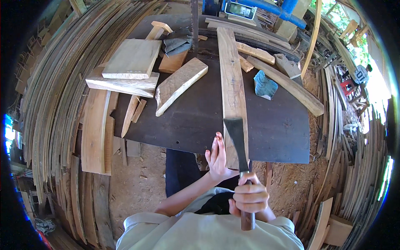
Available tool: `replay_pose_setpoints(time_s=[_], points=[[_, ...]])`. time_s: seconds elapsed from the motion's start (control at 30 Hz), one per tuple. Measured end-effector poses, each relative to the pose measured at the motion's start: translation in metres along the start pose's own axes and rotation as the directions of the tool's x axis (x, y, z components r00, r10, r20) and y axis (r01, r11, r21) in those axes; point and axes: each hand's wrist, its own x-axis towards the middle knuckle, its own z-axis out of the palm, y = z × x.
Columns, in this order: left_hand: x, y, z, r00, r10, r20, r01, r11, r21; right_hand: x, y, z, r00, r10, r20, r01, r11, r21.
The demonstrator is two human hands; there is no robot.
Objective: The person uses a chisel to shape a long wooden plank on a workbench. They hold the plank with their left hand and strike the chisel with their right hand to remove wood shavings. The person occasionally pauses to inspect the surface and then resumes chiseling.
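My right hand point(251, 196) is wrapped around the dark wooden handle of a chisel point(236, 139). The chisel's blade flares to a broad straight edge and points away from me, above the near part of a long wooden plank point(232, 83). That plank runs lengthwise on a dark table point(189, 118), its near end jutting past the table's front edge. Along the plank's left side, close to that end, my left hand point(217, 158) has its fingers stretched out. Whether its palm touches the wood is partly hidden.
Wood blocks point(131, 58) sit on the table's left, with a rough offcut point(181, 85) beside them. A bluish sandpaper piece point(265, 85) and a curved wooden bar point(287, 85) lie right. Behind are a vertical metal strip point(194, 25) and a phone point(240, 11). Stacked boards point(62, 75) flank the left.
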Motion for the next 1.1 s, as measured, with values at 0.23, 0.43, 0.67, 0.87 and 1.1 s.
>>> replay_pose_setpoints(time_s=[0.23, 0.43, 0.67, 0.87, 1.1], points=[[-0.003, -0.001, -0.004, 0.998, -0.003, 0.068, 0.002, 1.0, 0.014, 0.01, 0.017, 0.001, 1.0, -0.007, -0.019, 0.007, 1.0, 0.014], [0.003, 0.001, -0.006, 0.999, 0.007, 0.046, -0.006, 1.0, -0.01, 0.0, 0.008, 0.005, 0.999, -0.045, -0.013, 0.044, 0.998, -0.052], [0.001, -0.001, -0.004, 1.0, 0.008, 0.026, -0.004, 0.99, -0.139, -0.003, 0.005, -0.004, 0.999, -0.047, 0.005, 0.047, 0.999, 0.022], [-0.007, -0.001, -0.005, 0.991, -0.051, 0.126, 0.062, 0.994, -0.086, 0.011, 0.022, 0.005, 0.999, -0.032, -0.002, 0.032, 0.998, -0.056], [0.005, -0.001, -0.003, 1.0, 0.025, 0.005, -0.025, 0.998, -0.06, -0.001, 0.003, -0.005, 1.0, -0.031, -0.004, 0.031, 0.999, 0.033]])
